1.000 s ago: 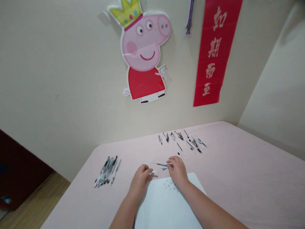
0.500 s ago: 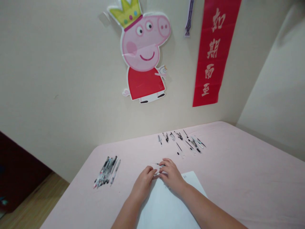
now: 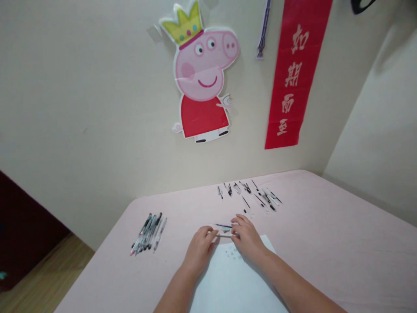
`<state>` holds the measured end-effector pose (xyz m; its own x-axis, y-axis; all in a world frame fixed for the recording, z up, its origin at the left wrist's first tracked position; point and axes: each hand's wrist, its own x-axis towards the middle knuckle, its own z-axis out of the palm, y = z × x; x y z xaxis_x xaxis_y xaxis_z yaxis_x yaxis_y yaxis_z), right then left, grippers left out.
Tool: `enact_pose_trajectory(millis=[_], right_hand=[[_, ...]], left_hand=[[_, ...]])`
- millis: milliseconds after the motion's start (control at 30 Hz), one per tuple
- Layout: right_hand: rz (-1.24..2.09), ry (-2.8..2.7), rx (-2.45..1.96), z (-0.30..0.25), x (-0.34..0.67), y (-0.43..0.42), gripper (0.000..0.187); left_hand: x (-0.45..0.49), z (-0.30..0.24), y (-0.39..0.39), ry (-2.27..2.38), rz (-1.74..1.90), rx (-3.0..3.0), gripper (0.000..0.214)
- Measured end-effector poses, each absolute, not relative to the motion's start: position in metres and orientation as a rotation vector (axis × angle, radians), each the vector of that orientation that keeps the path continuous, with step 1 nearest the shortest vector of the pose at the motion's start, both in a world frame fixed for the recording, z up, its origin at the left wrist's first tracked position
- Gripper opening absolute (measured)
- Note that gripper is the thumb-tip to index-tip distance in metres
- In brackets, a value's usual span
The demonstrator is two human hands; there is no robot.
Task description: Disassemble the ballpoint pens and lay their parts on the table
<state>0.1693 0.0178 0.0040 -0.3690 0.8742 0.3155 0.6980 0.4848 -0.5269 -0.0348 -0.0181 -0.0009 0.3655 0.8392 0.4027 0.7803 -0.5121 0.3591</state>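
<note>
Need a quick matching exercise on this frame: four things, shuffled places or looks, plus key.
1. pen pile
2. held rod
3. scattered pen parts
4. paper

A. far side of the table
B. white, grey marks near its far edge
C. left of the left hand
D. spanning from left hand to right hand

Pairs: 1-C, 2-D, 3-A, 4-B

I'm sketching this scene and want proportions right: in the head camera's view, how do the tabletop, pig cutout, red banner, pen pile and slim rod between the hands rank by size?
Largest to smallest:
1. Tabletop
2. Pig cutout and red banner: too alike to rank
3. Pen pile
4. Slim rod
</note>
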Motion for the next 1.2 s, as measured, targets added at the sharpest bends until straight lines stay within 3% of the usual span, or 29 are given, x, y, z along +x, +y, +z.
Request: enact_pose_trajectory(millis=[333,800,1200], right_hand=[[0.379,-2.529,-1.110,0.015,0.171,0.028,0.047],[0.168,-2.866,-0.910,0.019,0.149,0.057,0.037],[-0.011,-2.798,-1.385,0.002,0.133,0.074,0.053]], left_hand=[[-0.042,-0.006,-0.015,1.492,0.927,2.392,0.030],[-0.049,-0.010,-0.009,1.550,0.965,2.223,0.027],[-0.052,-0.013,-0.007,1.588,0.958,2.142,0.032]])
